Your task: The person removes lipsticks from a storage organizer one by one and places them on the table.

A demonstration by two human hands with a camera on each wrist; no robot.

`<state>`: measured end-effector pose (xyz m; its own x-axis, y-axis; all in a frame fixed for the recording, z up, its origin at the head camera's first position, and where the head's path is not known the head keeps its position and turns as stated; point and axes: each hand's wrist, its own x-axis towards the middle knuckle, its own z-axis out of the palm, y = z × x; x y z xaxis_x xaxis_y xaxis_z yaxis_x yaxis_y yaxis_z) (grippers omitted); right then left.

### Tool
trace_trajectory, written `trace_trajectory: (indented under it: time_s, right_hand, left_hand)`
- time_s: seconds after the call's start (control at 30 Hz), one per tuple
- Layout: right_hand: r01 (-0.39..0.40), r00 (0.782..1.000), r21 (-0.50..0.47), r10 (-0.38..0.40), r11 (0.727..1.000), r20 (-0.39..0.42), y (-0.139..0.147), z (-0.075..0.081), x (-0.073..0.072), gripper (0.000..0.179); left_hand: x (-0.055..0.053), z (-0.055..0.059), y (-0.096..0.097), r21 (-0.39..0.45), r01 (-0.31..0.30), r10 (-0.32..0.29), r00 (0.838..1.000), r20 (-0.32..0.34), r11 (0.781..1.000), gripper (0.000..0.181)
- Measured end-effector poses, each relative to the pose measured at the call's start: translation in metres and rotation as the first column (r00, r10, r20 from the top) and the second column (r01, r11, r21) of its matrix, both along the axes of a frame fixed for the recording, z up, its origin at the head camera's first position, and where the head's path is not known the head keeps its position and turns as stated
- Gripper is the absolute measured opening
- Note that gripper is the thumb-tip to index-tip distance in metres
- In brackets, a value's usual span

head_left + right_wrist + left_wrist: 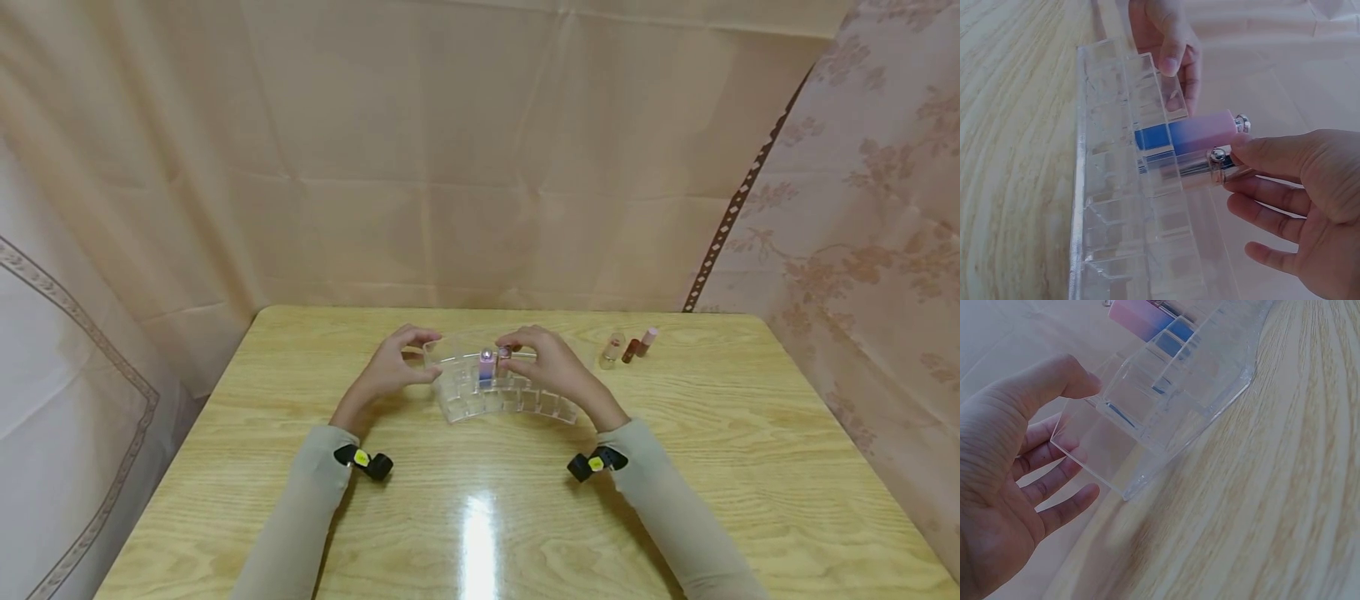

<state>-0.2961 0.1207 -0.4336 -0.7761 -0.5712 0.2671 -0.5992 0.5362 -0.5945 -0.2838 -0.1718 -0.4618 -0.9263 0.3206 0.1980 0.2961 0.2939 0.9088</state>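
Observation:
A clear tiered lipstick organizer (456,408) with a curved front stands on the wooden table. At its left end is my left hand (390,364); the thumb lies on the upper edge and the fingers curl behind the side panel (1094,440). A lipstick tube (1204,132), fading from pink to blue with a silver knob, stands in a back-row compartment. Right beside it, my right hand (553,367) pinches the top of a second lipstick (1196,167), shiny and pinkish, between thumb and index finger. Its lower part sits in the adjoining compartment.
Right of the organizer, three small tubes lie on the table: a clear and gold one (612,351), a dark red one (631,350) and a pink-capped one (647,342). A beige curtain (480,208) hangs behind the table's back edge.

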Motion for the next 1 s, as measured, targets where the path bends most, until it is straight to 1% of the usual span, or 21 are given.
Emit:
trace_trajectory:
  time_s: [0.4,0.6,0.83,0.87,1.0]
  right_hand:
    - [-0.038,0.999,0.035,0.037,0.999,0.031,0.0027,0.0051,-0.0040,0.033]
    - [-0.028,0.999,0.064,0.026,0.998,0.023,0.0003,0.0052,-0.0041,0.033]
    - [-0.016,1.000,0.074,0.014,0.997,0.025,-0.0013,0.0050,-0.0040,0.033]
    - [-0.015,1.000,0.075,0.013,0.997,0.025,-0.0012,0.0050,-0.0040,0.033]
    - [-0.012,1.000,0.078,0.011,0.997,0.019,-0.0011,0.0059,-0.0035,0.034]
  left_hand:
    - [0.0001,-0.0001,0.0018,0.003,-0.004,0.004,1.000,0.008,1.000,0.058]
    - [0.0005,-0.0003,0.0006,0.005,0.000,0.000,1.000,0.009,1.000,0.057]
    - [0.0019,-0.0002,0.0006,0.012,0.000,0.000,1.000,0.010,1.000,0.058]
    - [-0.0008,-0.0040,-0.0002,0.006,-0.005,0.005,1.000,0.005,1.000,0.058]
    - [-0.0030,-0.0060,-0.0005,0.009,-0.008,0.008,1.000,-0.001,1.000,0.057]
